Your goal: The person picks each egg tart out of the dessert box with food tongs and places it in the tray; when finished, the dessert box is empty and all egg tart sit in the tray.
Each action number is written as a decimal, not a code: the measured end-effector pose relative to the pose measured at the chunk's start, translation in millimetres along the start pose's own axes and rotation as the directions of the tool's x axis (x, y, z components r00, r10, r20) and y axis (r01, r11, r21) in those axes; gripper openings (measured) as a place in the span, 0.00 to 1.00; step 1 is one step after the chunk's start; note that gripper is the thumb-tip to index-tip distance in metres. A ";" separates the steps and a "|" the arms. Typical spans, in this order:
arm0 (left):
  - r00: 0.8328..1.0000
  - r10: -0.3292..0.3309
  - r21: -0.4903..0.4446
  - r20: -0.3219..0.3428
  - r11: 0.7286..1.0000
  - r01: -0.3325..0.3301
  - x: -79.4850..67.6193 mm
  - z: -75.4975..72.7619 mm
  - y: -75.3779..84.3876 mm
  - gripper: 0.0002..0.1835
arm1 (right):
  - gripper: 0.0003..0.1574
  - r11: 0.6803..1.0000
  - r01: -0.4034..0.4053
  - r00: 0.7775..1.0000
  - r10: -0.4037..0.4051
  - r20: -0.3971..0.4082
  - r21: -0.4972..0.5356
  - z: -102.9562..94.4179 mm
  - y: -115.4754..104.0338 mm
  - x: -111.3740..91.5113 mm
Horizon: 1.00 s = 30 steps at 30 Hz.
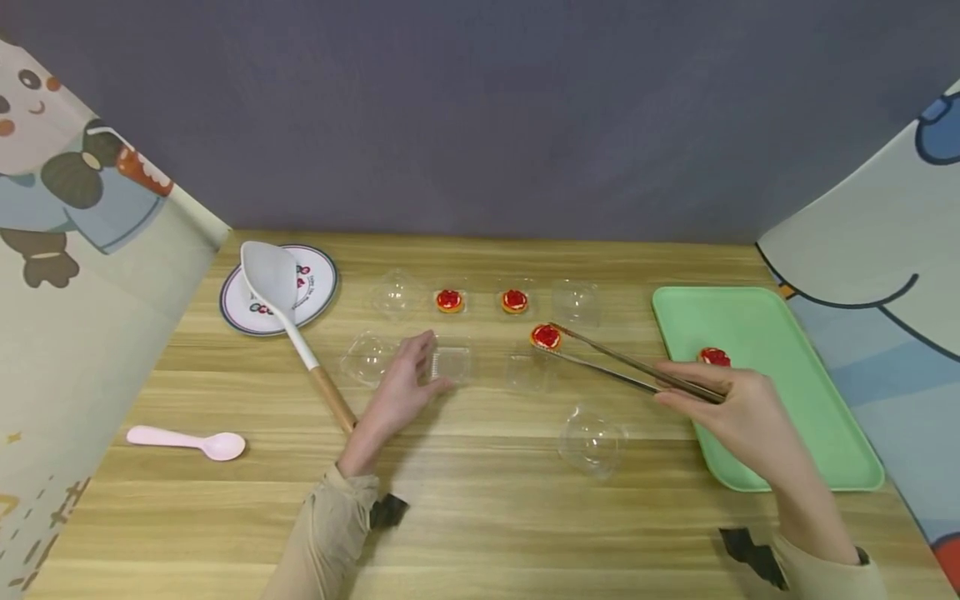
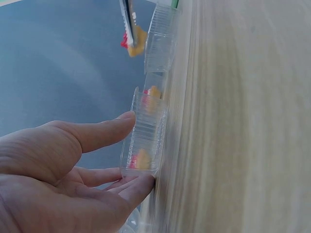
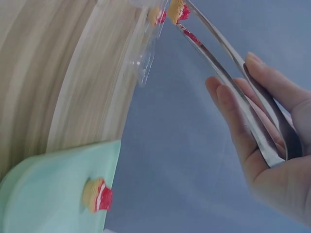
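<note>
My right hand grips metal tongs; their tips hold a small red-topped tart in the air, also seen in the right wrist view. Below the tart is a clear plastic box. My left hand is beside another clear box, its thumb and fingers spread at the near side. In the left wrist view the fingertips look to be at the box's edge; firm contact is hard to tell. Two similar tarts sit in clear boxes in the back row.
A green tray on the right bears one more tart. More clear plastic pieces lie about. At left are a plate, a white ladle with a wooden handle across it, and a pink spoon.
</note>
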<state>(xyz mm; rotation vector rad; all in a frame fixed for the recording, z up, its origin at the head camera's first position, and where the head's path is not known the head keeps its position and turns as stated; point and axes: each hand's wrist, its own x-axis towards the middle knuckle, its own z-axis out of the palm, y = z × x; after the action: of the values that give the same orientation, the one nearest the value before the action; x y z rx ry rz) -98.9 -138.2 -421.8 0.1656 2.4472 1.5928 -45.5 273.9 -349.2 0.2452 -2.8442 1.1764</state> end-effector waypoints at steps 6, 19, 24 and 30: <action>1.000 0.010 0.003 0.002 1.000 -0.010 0.4 0.4 -0.3 0.47 | 0.23 0.999 -0.024 0.999 0.022 -0.041 -0.038 -8.4 11.8 -9.6; 1.000 0.012 0.005 0.000 1.000 -0.012 -0.4 -0.2 -1.2 0.47 | 0.26 0.991 -0.117 0.990 0.122 -0.075 0.064 -24.5 32.5 -29.8; 1.000 0.009 0.012 -0.004 1.000 -0.009 -0.3 0.2 -1.7 0.48 | 0.27 0.977 -0.183 0.979 0.192 -0.074 0.111 -31.9 37.5 -34.8; 1.000 0.015 0.020 -0.009 1.000 -0.015 -0.4 0.6 -1.4 0.47 | 0.29 0.963 -0.257 0.960 0.265 -0.095 0.083 -37.1 46.3 -42.2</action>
<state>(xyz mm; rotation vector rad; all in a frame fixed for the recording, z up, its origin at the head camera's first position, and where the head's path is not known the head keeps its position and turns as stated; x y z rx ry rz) -98.4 -138.3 -423.3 0.1805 2.4751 1.5796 -12.1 337.6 -359.9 -0.1923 -2.8091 1.2905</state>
